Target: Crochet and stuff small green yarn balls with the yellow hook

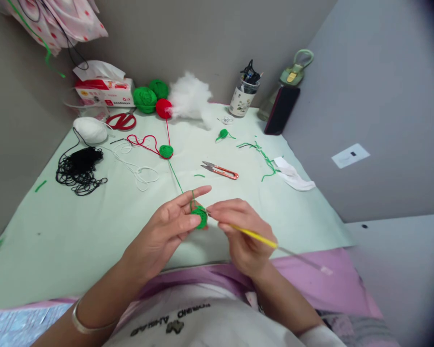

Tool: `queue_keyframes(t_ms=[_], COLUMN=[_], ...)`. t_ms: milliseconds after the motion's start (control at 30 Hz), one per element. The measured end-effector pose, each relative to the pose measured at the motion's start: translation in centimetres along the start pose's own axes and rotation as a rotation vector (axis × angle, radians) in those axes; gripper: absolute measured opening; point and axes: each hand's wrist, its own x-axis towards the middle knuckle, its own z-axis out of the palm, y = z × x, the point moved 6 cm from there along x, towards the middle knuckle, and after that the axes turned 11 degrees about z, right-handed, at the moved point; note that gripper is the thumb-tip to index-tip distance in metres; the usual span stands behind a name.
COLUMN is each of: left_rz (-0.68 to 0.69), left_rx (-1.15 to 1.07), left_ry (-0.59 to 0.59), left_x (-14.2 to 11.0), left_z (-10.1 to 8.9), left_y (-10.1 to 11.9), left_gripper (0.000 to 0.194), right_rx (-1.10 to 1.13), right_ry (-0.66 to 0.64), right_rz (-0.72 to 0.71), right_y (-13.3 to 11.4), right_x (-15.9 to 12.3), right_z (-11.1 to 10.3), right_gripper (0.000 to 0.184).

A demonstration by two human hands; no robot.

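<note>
Crochetwork (201, 218) sits between the hands, left (168, 222) pinching it, right (249, 233) gripping a yellow hook (256, 235).

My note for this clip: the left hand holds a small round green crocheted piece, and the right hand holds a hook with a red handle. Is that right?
Not quite: the handle of the hook is yellow, not red, as the head view shows. The left hand does hold the small round green crocheted piece, and the right hand the hook.
</note>
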Motion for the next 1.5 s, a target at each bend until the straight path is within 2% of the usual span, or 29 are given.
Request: queue_keyframes(t_ms=[167,300,433,533,600,700,900,1033,1100,1200,1267,1333,1433,1500], left_rz=[0.08,0.105,0.187,0.209,0.198,0.164,0.099,-0.016,-0.043,-0.048,-0.046,-0.029,0.078,0.132], left_rx=[0.082,0.107,0.33,0.427,0.373,0.232,0.037,-0.076,-0.125,-0.191,-0.204,-0.176,-0.048,-0.003], left_ry=[-0.045,-0.068,-0.009,0.007,0.003,-0.016,0.035,0.012,-0.031,-0.088,-0.093,-0.05,0.061,0.108], left_x=[0.2,0.3,0.0,-0.3,-0.3,-0.1,0.0,0.1,0.2,0.4,0.5,0.5,0.3,0.1], left_z=[-0.1,0.1,-0.5,-0.4,-0.2,0.3,0.8,0.9,1.0,1.0,1.1,1.1,1.1,1.1], left_y=[1.0,1.2,2.0,2.0,1.6,0.6,-0.1,-1.0,-1.4,-1.7,-1.8,-1.7,-1.0,-0.6], left_gripper=[0.04,0.034,0.03,0.037,0.04,0.039,0.043,0.039,0.038,0.038,0.041,0.046,0.055,0.057], right_rx=[0.343,0.498,0.569,0.582,0.53,0.315,-0.111,-0.372,-0.294,0.056,0.186,0.103,-0.253,-0.38], right_ry=[0.038,0.031,0.043,-0.008,-0.014,0.029,0.116,0.058,0.042,-0.013,-0.045,-0.023,0.029,0.059], right_rz=[0.329,0.431,0.531,0.601,0.541,0.342,-0.065,-0.24,-0.209,-0.004,0.103,0.11,-0.044,-0.125], right_y=[1.5,2.1,2.7,2.8,2.4,1.5,-0.3,-1.1,-1.1,-0.1,0.4,0.3,-0.7,-1.1], right_x=[0.4,0.5,0.9,0.9,0.9,0.7,-0.5,-0.8,-0.3,0.9,1.2,0.9,-0.4,-1.1], right_z=[-0.9,-0.8,-1.0,-0.6,-0.3,0.3,0.9,1.1,0.8,0.3,0.4,0.3,0.5,0.8], right_gripper=[0.015,0.013,0.012,0.013,0.013,0.012,0.033,0.041,0.036,0.023,0.02,0.024,0.042,0.05])
